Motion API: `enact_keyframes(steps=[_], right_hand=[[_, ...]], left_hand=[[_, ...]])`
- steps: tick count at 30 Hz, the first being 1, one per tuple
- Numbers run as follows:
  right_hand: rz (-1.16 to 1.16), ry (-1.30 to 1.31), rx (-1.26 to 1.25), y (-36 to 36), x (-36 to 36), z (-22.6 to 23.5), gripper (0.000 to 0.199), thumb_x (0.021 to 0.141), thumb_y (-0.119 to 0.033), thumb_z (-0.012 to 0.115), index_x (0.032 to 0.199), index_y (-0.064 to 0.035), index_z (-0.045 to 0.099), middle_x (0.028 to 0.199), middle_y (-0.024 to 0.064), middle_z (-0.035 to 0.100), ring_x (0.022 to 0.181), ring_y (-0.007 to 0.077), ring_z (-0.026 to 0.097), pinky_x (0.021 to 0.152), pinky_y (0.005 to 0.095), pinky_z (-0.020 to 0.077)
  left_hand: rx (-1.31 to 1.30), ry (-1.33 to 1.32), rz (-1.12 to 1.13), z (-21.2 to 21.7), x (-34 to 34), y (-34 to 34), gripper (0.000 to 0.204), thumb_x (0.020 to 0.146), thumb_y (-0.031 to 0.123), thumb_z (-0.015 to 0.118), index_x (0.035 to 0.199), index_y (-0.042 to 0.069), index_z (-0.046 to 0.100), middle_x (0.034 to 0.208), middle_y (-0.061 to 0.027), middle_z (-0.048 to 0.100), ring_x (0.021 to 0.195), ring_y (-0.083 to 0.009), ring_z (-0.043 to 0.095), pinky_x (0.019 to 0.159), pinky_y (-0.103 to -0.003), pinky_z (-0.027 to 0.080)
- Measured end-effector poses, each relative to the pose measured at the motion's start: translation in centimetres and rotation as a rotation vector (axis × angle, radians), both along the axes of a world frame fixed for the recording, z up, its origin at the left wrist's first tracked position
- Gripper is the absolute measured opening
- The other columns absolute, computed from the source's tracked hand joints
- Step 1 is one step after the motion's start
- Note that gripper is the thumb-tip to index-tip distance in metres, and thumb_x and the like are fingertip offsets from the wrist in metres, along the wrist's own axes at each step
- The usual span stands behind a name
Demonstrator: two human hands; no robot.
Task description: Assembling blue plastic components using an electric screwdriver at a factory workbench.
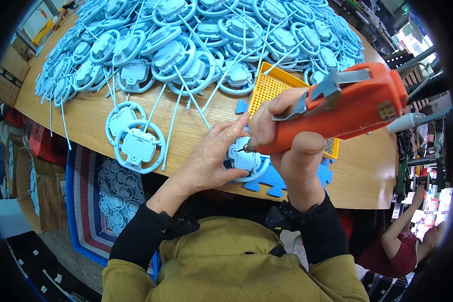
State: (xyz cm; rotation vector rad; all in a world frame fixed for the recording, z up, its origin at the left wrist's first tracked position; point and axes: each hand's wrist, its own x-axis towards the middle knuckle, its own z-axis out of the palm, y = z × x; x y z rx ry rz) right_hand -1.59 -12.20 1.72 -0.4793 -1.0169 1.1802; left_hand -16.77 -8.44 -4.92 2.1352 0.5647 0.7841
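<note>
My left hand [211,157] grips a light-blue plastic wheel [245,156] between thumb and fingers, holding it down at the table's near edge. The wheel has a ring-shaped rim around a flat central plate, and my hand hides its left side. An orange electric screwdriver [334,111] lies tilted in my right hand [293,133], whose fingers wrap around it near the tip. The screwdriver's bit points left and meets the central plate or hovers just over it; I cannot tell which. Under the wheel lies a blue foam mat [273,179] with toothed edges.
Light-blue wheels with thin stems heap high across the back of the wooden table [365,173]. Two more [138,147] lie left of my hand. A yellow tray [270,89] with small metal pieces stands behind the screwdriver. A striped bag [88,201] of wheels sits below left. Another person [395,246] is at right.
</note>
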Motion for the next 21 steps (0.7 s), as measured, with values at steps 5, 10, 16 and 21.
enact_keyframes(steps=[5, 10, 16, 21], right_hand=[[0.012, -0.045, -0.039, 0.2, -0.5, -0.5, 0.05, 0.077, -0.026, 0.077, 0.11, 0.0007, 0.05, 0.081, 0.0036, 0.056, 0.074, 0.0114, 0.053, 0.066, 0.0257, 0.0428], [-0.208, -0.338, -0.116, 0.5, -1.9, 0.4, 0.062, 0.073, -0.056, 0.071, 0.098, -0.0043, 0.048, 0.065, 0.0048, 0.053, 0.058, 0.015, 0.052, 0.052, 0.0267, 0.0422], [-0.138, -0.381, -0.087, 0.7, -2.5, 0.5, 0.061, 0.072, -0.053, 0.074, 0.095, -0.0039, 0.048, 0.066, 0.0038, 0.052, 0.059, 0.0134, 0.05, 0.052, 0.0257, 0.0386], [-0.094, -0.599, 0.059, 1.3, -2.7, 0.2, 0.038, 0.078, -0.029, 0.073, 0.089, -0.0038, 0.047, 0.068, 0.0031, 0.051, 0.061, 0.0119, 0.048, 0.057, 0.0252, 0.0381]], left_hand=[[-0.016, -0.048, 0.001, -1.0, -0.2, 0.0, 0.088, 0.062, 0.014, 0.079, 0.138, 0.005, 0.036, 0.129, -0.014, 0.049, 0.121, -0.0361, 0.043, 0.101, -0.041, 0.037], [-0.058, -0.024, -0.025, 0.0, -0.3, 0.2, 0.074, 0.063, 0.013, 0.078, 0.129, 0.007, 0.046, 0.13, -0.0137, 0.049, 0.122, -0.0372, 0.041, 0.101, -0.043, 0.037], [-0.031, -0.062, -0.073, 0.5, -0.6, 0.5, 0.072, 0.063, 0.011, 0.077, 0.128, 0.006, 0.046, 0.128, -0.0129, 0.05, 0.122, -0.0363, 0.041, 0.101, -0.042, 0.037], [-0.104, 0.1, -0.04, 2.4, -1.1, -0.1, 0.073, 0.063, 0.011, 0.078, 0.128, 0.005, 0.046, 0.128, -0.0146, 0.048, 0.122, -0.0363, 0.042, 0.099, -0.041, 0.039]])
